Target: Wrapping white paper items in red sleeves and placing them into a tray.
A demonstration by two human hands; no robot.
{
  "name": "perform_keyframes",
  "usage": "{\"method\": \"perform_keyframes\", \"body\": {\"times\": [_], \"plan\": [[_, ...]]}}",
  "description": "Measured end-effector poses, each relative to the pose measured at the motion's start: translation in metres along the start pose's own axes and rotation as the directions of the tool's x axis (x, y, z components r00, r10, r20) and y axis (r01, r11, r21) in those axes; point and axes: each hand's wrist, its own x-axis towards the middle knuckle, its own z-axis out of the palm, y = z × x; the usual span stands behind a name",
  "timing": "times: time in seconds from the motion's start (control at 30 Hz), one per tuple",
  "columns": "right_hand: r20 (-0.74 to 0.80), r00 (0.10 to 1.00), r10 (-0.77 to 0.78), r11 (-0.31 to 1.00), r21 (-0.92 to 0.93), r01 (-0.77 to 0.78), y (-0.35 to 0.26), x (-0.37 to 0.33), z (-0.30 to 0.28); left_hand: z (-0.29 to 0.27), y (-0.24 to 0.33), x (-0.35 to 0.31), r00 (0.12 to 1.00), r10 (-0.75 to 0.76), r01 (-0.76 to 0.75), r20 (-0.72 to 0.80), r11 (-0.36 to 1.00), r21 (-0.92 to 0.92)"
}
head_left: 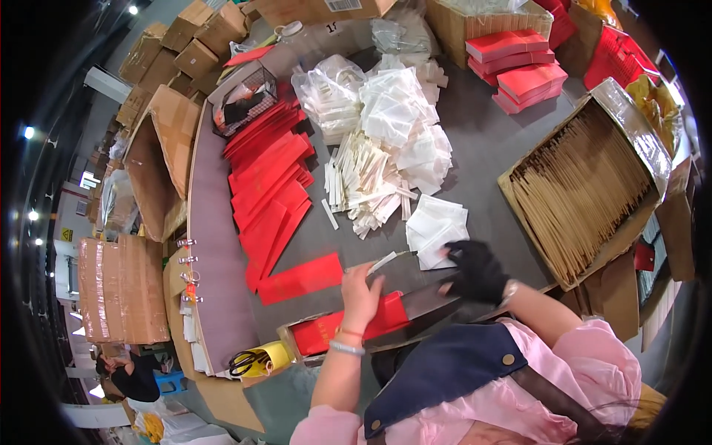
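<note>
My bare left hand (pixel 359 298), with bracelets at its wrist, is above a shallow box. Its fingers are closed on a narrow white strip (pixel 383 262). My right hand (pixel 477 274), in a black glove with bare fingertips, is a little blurred, its thumb and fingers apart. It is beside the near edge of a small stack of white square packets (pixel 436 226), and nothing shows in its grip. Below my left hand, red envelopes (pixel 319 335) lie in the box (pixel 289 343). One red envelope (pixel 302 279) lies flat on the table just left of my hand.
White strips (pixel 369 182) and white packets (pixel 397 104) heap mid-table. Fanned red envelopes (pixel 271 185) line the left side. A carton of thin brown pieces (pixel 586 185) stands right, red stacks (pixel 519 70) far right. Scissors (pixel 248 362) sit in a yellow holder (pixel 274 356) near left.
</note>
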Motion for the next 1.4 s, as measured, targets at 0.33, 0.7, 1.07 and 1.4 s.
{"method": "perform_keyframes", "body": {"times": [0.33, 0.7, 1.07, 1.4], "plan": [[-0.582, 0.661, 0.474, 0.565, -0.376, -0.735, 0.167, -0.146, -0.157, 0.022, -0.003, 0.037, 0.985, 0.009, -0.015, 0.171, 0.999, 0.038], [-0.364, 0.604, 0.709, 0.52, -0.31, -0.796, 0.167, -0.13, -0.16, 0.066, 0.059, 0.03, 0.986, 0.133, -0.14, 0.105, 0.988, 0.068], [-0.516, 0.597, 0.614, 0.423, -0.424, -0.801, 0.199, -0.16, -0.149, 0.025, 0.087, 0.027, 0.96, 0.034, 0.089, 0.279, 0.905, -0.417], [-0.041, 0.996, 0.08, 0.994, 0.072, -0.077, 0.048, -0.053, -0.072, -0.006, 0.072, -0.027, 0.959, 0.168, -0.193, 0.23, 0.977, 0.091]]}}
